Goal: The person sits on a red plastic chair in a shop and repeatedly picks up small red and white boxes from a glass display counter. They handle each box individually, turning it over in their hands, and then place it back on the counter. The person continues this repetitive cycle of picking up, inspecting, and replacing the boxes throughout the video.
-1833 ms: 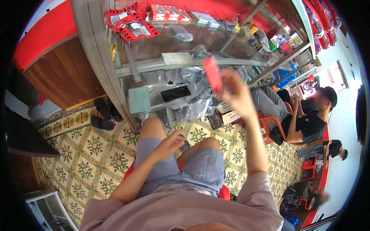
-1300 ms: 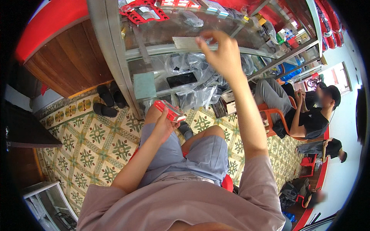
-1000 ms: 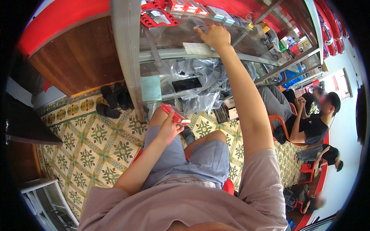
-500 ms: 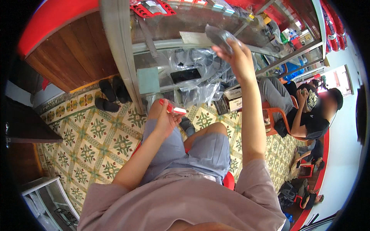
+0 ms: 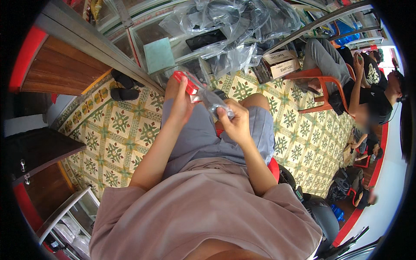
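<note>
Your left grip [image 5: 181,102] is wrapping around a small red box [image 5: 185,82], thumb and fingers pinching it by its lower end so it's sticking up above your knee. Your right grip [image 5: 234,121] is pinching the bottom of a small clear plastic bag [image 5: 212,100] with something dark inside, can't tell what it is. Both things are hovering over your lap, the bag's upper end lying right up against the red box, and your two hands are sitting close together but not touching. You're sitting in grey shorts on a red seat [image 5: 273,167] over a patterned tile floor [image 5: 117,138]. Straight ahead of your knees a glass display case [image 5: 182,39] is holding crumpled clear plastic bags [image 5: 234,26] and a dark phone [image 5: 206,40]. Off to your right another person [image 5: 368,93] is sitting on a red plastic chair [image 5: 323,86], well apart from you, with a cardboard box [image 5: 281,65] lying on the floor between the case and them
</note>
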A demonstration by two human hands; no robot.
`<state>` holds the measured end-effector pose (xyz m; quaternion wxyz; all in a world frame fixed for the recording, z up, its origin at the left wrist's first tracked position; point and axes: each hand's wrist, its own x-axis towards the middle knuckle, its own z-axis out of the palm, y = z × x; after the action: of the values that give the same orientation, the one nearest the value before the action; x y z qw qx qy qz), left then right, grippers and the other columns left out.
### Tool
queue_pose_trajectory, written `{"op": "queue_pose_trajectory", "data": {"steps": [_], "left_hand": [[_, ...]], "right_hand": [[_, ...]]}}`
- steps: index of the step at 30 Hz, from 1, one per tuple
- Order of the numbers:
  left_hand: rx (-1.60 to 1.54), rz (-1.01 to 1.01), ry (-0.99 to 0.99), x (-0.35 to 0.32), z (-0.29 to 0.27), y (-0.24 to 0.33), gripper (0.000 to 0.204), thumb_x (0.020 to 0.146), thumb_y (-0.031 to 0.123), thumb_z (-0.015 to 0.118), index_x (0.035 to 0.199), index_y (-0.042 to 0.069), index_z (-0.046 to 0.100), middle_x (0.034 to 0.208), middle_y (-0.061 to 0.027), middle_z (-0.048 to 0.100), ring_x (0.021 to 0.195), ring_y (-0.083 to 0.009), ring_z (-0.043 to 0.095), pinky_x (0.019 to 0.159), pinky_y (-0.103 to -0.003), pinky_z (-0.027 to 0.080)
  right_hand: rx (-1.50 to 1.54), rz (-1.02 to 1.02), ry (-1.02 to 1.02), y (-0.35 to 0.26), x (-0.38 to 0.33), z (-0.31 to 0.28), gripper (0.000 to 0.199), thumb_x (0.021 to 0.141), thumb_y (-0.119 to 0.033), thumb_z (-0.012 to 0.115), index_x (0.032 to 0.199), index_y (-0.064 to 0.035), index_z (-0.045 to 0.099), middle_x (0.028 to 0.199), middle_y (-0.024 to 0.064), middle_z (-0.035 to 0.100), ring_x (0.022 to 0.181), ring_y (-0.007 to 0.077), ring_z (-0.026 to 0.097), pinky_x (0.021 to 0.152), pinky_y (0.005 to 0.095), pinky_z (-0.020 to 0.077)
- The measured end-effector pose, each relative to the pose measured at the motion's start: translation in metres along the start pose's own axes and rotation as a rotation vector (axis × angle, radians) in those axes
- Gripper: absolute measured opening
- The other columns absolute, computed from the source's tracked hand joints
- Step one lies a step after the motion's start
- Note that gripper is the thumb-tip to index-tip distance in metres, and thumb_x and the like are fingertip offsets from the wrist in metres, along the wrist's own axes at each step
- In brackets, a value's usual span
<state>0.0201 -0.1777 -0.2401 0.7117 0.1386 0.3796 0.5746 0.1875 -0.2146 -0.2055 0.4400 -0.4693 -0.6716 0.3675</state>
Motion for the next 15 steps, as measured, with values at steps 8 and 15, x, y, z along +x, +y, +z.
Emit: {"op": "queue_pose_trajectory", "data": {"steps": [8,15], "left_hand": [[0.012,0.038,-0.051,0.002,-0.005,0.002,0.05,0.094,0.052,0.037,0.114,0.007,0.046,0.102,-0.0159,0.059,0.094,-0.0239,0.061,0.084,-0.039,0.049],[-0.076,0.002,-0.076,-0.004,-0.003,0.002,0.053,0.092,0.055,0.038,0.114,0.007,0.047,0.1,-0.0142,0.059,0.092,-0.0242,0.06,0.082,-0.039,0.05]], "right_hand": [[-0.014,-0.069,-0.001,-0.006,-0.007,0.006,0.009,0.076,-0.001,0.065,0.076,0.0038,0.057,0.076,0.0136,0.06,0.063,0.0239,0.057,0.057,0.0302,0.045],[-0.064,-0.137,0.007,-0.013,0.009,0.018,0.01,0.074,0.0,0.065,0.078,0.0045,0.058,0.081,0.0147,0.061,0.068,0.0281,0.06,0.06,0.0314,0.0469]]}}
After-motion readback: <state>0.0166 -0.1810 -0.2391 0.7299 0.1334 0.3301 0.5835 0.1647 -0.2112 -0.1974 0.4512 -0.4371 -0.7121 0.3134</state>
